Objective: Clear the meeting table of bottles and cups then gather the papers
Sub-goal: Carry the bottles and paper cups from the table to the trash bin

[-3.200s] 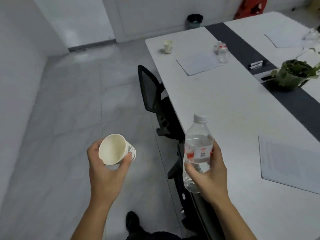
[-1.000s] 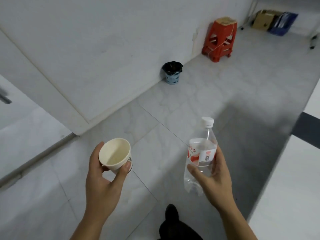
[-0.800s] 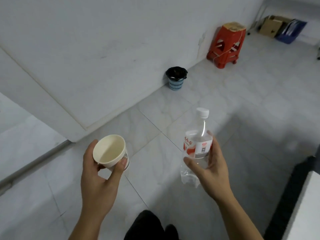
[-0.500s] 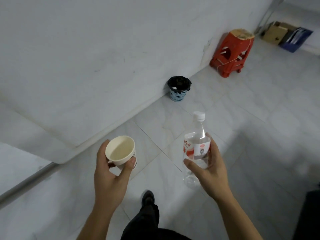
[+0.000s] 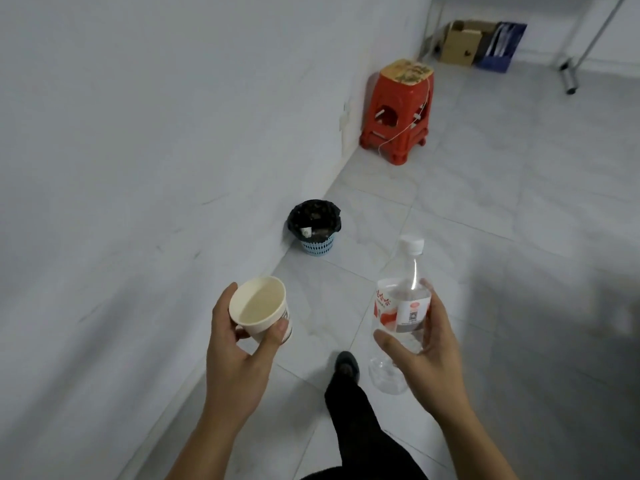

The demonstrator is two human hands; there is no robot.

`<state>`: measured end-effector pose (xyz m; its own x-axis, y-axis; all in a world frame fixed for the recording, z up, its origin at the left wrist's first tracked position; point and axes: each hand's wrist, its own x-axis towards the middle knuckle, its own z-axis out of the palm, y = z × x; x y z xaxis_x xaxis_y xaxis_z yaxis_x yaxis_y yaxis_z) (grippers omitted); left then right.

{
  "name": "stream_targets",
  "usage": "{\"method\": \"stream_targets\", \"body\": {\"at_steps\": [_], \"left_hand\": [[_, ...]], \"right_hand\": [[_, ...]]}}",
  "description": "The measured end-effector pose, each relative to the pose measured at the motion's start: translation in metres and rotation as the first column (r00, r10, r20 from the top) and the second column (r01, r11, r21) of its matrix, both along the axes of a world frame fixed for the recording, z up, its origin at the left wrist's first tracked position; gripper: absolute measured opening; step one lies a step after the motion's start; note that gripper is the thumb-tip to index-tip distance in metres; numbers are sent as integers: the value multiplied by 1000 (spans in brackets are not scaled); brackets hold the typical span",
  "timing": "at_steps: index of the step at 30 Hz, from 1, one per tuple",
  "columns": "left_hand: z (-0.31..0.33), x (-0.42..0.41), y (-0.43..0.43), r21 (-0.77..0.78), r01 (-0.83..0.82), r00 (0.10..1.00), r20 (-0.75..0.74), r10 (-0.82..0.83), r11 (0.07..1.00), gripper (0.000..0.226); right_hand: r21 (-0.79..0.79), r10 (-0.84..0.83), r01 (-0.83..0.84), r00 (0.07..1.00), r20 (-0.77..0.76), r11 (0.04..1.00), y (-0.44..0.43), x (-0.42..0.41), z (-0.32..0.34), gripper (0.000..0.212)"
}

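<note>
A white wall (image 5: pixel 138 150) meets a pale tiled floor (image 5: pixel 502 220). A red stool (image 5: pixel 398 112) stands by the wall; nearer, a small bin (image 5: pixel 315 227). The right hand (image 5: pixel 427 358) grips an upright bottle (image 5: pixel 401 306); the left hand (image 5: pixel 239 355) grips a tilted paper cup (image 5: pixel 261 311), both held above the floor.

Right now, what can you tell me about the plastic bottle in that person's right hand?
The bottle is clear, thin plastic, with a white screw cap on and a red-and-white label round its middle. How much water it holds I cannot tell. It is held roughly upright, leaning slightly, above the tiled floor. Only the right hand touches it, thumb and fingers curled round its middle.
</note>
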<state>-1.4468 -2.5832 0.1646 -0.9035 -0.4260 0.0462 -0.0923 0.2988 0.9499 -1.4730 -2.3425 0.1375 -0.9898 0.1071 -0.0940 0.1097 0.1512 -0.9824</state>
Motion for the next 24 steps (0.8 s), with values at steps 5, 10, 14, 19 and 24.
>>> {"method": "stream_targets", "body": {"at_steps": [5, 10, 14, 19, 24], "left_hand": [[14, -129, -34, -60, -16, 1000, 5, 16, 998, 78], [24, -235, -74, -53, -49, 999, -18, 48, 997, 87], [3, -316, -101, 1, -64, 998, 29, 64, 998, 79], [-41, -437, -131, 70, 64, 990, 119, -72, 995, 77], [-64, -551, -150, 111, 134, 967, 203, -155, 985, 75]], "right_hand": [[-11, 8, -8, 1000, 14, 1000, -33, -145, 8, 87], [43, 115, -113, 993, -26, 993, -74, -273, 23, 86], [95, 142, -141, 990, -5, 985, -104, -356, 14, 88], [161, 37, -48, 997, 70, 986, -138, -455, -20, 87], [188, -40, 10, 987, 156, 982, -166, -536, -38, 90]]}}
